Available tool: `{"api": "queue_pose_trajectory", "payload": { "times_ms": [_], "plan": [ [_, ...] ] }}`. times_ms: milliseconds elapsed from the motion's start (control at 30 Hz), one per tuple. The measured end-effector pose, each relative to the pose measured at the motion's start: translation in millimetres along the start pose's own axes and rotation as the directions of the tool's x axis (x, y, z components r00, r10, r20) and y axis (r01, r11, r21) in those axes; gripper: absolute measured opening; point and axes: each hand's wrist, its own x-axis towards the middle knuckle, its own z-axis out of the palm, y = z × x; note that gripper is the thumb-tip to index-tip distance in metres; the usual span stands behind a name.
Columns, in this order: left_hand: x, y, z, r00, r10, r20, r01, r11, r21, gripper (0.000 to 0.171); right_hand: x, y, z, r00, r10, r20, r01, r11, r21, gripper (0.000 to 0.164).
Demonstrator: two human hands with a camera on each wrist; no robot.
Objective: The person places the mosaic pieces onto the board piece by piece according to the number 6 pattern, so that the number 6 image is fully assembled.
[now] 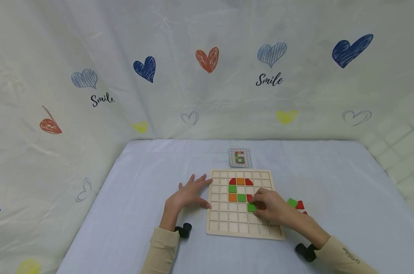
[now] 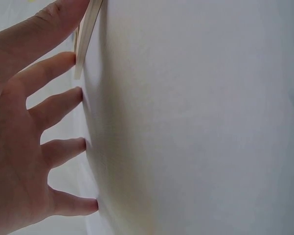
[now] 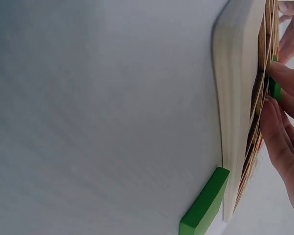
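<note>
A wooden grid board (image 1: 224, 217) lies flat on the table. Green, orange and red tiles, among them an orange square (image 1: 240, 181), fill some of its cells in a curved pattern. My left hand (image 1: 189, 194) is spread wide, thumb and index fingertips at the board's left edge; in the left wrist view its other fingertips (image 2: 78, 94) rest on the cloth. Over the board's right half, my right hand (image 1: 274, 207) pinches a green square tile (image 1: 251, 207) between thumb and fingers, right at a cell below the middle row. Part of a red tile (image 1: 249, 198) shows beside the fingers.
Behind the board lies a small pattern card (image 1: 231, 161). Loose tiles, a green one (image 1: 291, 202) and red ones (image 1: 300, 205), lie right of the board, partly behind my right forearm. A white printed curtain (image 1: 234, 102) hangs behind the table.
</note>
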Motion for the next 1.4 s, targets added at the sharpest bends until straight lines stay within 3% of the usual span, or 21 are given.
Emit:
{"api": "queue_pose_trajectory", "payload": {
  "times_ms": [267, 533, 933, 1400],
  "plan": [
    [0.7, -0.2, 0.1, 1.000, -0.006, 0.007, 0.006, 1.000, 0.013, 0.090, -3, -2, -2, 1.000, 0.000, -0.014, 0.000, 1.000, 0.011, 0.025],
    [4.2, 1.5, -2.2, 1.000, -0.001, 0.012, 0.001, 1.000, 0.006, 0.091, -12, 0, -17, 0.998, 0.003, -0.061, 0.000, 0.999, 0.043, 0.023],
    [3.0, 0.7, -2.6, 1.000, -0.016, 0.017, 0.016, 1.000, 0.010, 0.092, -26, 20, -34, 0.995, 0.020, -0.102, -0.021, 1.000, -0.017, 0.022],
    [3.6, -0.2, -2.5, 1.000, -0.012, 0.021, 0.012, 1.000, 0.017, 0.093, -51, 47, -48, 0.987, 0.106, -0.120, -0.116, 0.991, -0.073, 0.026]
  ]
}}
